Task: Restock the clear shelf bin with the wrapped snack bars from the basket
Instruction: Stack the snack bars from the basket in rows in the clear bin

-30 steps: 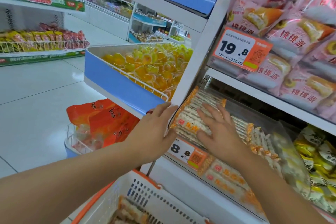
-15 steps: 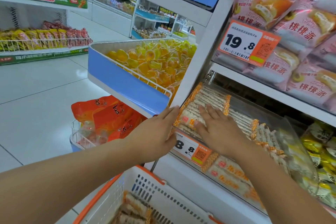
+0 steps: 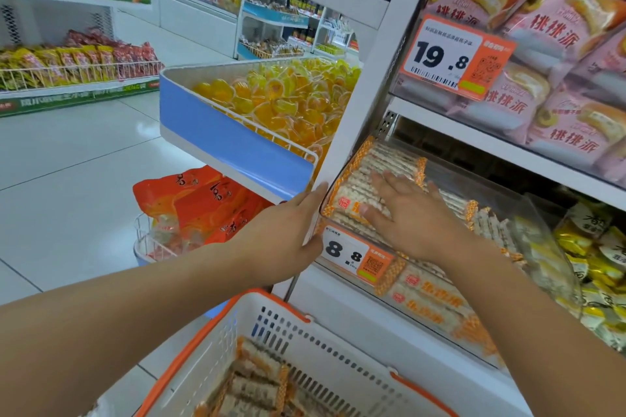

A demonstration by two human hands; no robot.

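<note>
The clear bin (image 3: 528, 210) at centre right of the frame already holds a flat layer of snack bars (image 3: 366, 176), so restocking looks well underway. The basket (image 3: 338, 345) at the bottom keeps more bars to move. The right hand (image 3: 411, 213) presses the layer with straight fingers; the left hand (image 3: 288, 230) rests, fingers straight, against the bin's corner.
</note>
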